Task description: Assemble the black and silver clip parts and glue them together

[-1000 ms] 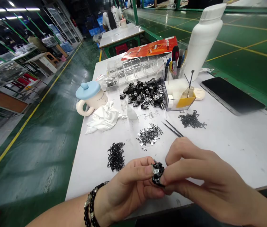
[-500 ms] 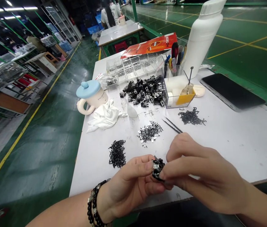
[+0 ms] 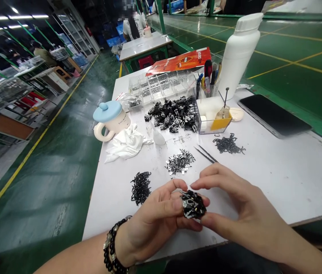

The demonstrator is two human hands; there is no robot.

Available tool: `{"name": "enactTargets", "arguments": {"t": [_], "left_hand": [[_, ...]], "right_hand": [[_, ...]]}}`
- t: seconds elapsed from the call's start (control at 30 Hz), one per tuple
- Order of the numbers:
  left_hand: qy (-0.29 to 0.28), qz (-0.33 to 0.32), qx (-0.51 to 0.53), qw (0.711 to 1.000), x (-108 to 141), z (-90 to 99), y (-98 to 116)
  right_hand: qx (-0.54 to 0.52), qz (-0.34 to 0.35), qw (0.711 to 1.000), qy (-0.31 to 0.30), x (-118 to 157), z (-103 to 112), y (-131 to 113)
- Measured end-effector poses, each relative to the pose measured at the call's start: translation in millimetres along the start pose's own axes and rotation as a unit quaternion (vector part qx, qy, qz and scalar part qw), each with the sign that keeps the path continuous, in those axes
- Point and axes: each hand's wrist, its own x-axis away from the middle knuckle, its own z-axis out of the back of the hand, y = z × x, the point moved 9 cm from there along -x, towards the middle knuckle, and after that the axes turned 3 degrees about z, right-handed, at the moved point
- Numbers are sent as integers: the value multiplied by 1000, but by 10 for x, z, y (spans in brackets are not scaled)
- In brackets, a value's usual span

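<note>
White workbench (image 3: 275, 182) over green factory floor (image 3: 47, 179), left hand (image 3: 152, 217) and right hand (image 3: 243, 205) with fingers (image 3: 161, 203) gripping a black metal clump (image 3: 193, 204).

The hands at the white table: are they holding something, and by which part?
The left hand holds a clump of black and silver metal parts on its fingers; the right hand curves around it, its grip unclear.
</note>
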Motion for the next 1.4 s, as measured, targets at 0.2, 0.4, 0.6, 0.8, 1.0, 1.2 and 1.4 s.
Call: {"name": "enactTargets", "arguments": {"t": [0.2, 0.4, 0.6, 0.8, 1.0, 1.2, 1.4], "left_hand": [[-18, 7, -16, 1000, -11, -46, -36], [-2, -117, -309, 944, 83, -37, 241], [4, -476, -680, 558, 555, -501, 578], [-7, -507, -724, 467, 558, -630, 541], [-24, -501, -736, 454, 548, -684, 509], [-24, -492, -741, 457, 550, -688, 487], [-18, -495, -747, 444, 556, -700, 491]], "right_hand": [[8, 34, 999, 9, 38, -7, -32], [49, 82, 995, -5, 60, 65, -115], [86, 71, 993, -27, 57, 37, -99], [64, 55, 995, -42, 41, -50, -47], [46, 22, 997, -53, 66, -80, -4], [41, 9, 996, -73, 53, -98, 46], [46, -5, 996, -73, 53, -95, 65]]}}
